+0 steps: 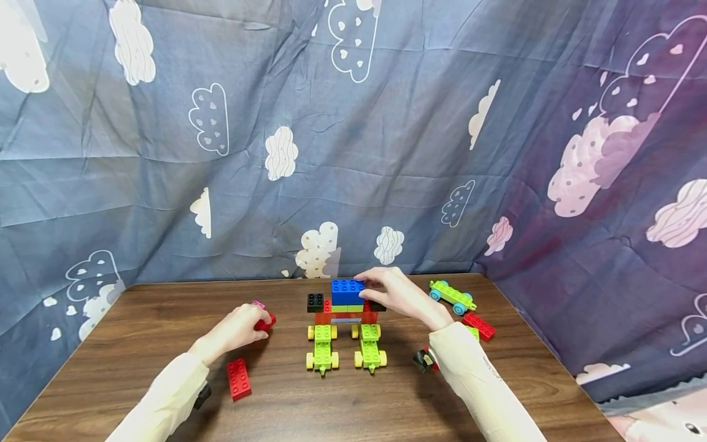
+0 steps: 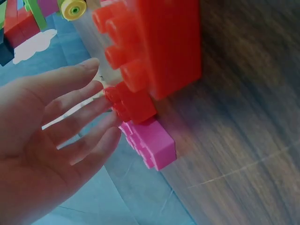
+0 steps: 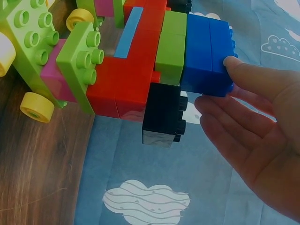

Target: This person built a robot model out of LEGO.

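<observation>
A brick structure stands mid-table, with two lime wheeled bases [image 1: 323, 353] in front, red bricks [image 3: 136, 65] above and black bricks [image 3: 161, 112] at its ends. On top, lime bricks [image 3: 171, 47] carry two stacked layers of blue bricks [image 1: 347, 294]. My right hand [image 1: 394, 291] pinches the right end of the blue bricks between thumb and fingers. At the left, my left hand [image 1: 237, 331] reaches over a small red brick [image 2: 133, 101], thumb and fingers spread apart. Its fingertips lie close to that brick; whether they touch it cannot be told. A pink brick [image 2: 157, 143] sits beside it.
A red brick [image 1: 239, 379] lies nearer me on the left. On the right are a lime wheeled base [image 1: 453, 296] with blue wheels, another red brick [image 1: 478, 326] and a black piece [image 1: 424, 360] by the right sleeve. A patterned cloth [image 1: 353, 153] hangs behind the table.
</observation>
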Demonstrator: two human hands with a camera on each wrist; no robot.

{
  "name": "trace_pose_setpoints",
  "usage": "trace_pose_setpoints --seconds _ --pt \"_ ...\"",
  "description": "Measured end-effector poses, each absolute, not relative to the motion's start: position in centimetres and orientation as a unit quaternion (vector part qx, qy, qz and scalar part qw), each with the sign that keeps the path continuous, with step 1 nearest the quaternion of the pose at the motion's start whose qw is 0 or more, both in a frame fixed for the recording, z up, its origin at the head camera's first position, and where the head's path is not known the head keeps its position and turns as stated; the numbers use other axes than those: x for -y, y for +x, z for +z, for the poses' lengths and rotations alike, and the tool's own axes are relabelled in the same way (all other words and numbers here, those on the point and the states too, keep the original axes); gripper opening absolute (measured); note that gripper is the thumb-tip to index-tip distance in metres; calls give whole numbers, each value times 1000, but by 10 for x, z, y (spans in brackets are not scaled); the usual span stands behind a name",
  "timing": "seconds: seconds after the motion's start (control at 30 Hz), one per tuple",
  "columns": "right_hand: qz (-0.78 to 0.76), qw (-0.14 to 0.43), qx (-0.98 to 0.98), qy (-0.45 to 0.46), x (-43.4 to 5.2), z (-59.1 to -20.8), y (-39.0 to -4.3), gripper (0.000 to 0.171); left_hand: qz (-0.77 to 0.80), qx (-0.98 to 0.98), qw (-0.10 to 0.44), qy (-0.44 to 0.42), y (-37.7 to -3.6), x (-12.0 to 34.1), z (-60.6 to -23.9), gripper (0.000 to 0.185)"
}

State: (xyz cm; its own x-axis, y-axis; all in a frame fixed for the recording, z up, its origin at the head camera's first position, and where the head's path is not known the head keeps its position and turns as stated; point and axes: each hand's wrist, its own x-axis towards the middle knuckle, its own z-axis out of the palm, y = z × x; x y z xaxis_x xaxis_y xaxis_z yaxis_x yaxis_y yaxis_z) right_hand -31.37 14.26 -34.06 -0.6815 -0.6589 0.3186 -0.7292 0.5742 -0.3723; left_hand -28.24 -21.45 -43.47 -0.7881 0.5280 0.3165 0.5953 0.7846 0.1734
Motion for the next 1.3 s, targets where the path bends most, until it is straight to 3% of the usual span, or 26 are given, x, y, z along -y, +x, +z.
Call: trace_pose_setpoints --seconds 0.3,0.5,0.73,1.07,1.3 --pt "240 70 887 389 -143 -340 -314 33 -153 936 104 -300 -283 208 -429 14" --pt "236 72 885 395 -143 -340 -314 32 -156 946 107 -263 -286 210 -432 26" --pt "229 71 886 397 -143 -339 -315 32 -142 943 102 -283 -287 211 -436 32" --pt "226 72 886 398 -144 -340 -316 31 -157 944 50 -285 -289 211 -434 35" --pt "225 67 888 396 -144 -341 -316 32 -167 936 70 -302 -293 215 -438 29"
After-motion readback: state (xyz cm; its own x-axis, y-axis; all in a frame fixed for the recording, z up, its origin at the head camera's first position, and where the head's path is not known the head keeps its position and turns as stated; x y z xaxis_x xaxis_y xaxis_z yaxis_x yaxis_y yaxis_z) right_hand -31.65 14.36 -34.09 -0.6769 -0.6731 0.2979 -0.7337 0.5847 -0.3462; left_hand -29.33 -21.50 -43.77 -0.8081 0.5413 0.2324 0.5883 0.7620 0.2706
